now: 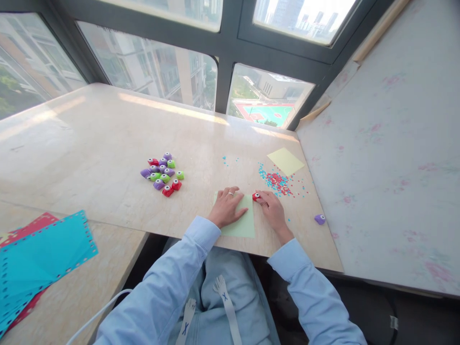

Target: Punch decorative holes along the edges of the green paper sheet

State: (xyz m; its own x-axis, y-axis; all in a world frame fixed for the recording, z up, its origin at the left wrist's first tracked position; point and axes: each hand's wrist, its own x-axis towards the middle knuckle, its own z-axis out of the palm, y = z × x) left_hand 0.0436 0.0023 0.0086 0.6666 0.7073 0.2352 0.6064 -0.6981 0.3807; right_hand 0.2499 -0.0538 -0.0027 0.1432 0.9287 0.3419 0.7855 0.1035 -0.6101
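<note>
Red punch [255, 197] is pinched between the thumb and fingers of the right hand [270, 206], a grip closed down to the width of that small body. The right forearm comes in from five o'clock, and its fingers point toward ten or eleven. The punch is glossy, with a white disc and dark centre on top like an eye; it sits at the one o'clock corner of a pale green sheet [237, 230], and whether paper is inside its slot I cannot tell.

At nine o'clock from the punch, the left hand [227, 207] lies palm down on the sheet, its grip open and holding nothing, fingers aimed at one o'clock, thumb spread toward two, a ring on one finger.

Farther out on the table [201, 143], red and blue paper bits [279, 183] are scattered at two o'clock, with a pale yellow sheet [286, 161] just beyond. One purple punch [319, 219] lies between three and four. Toward nine or ten, well apart, purple, green and red punches [163, 168] sit clustered.
</note>
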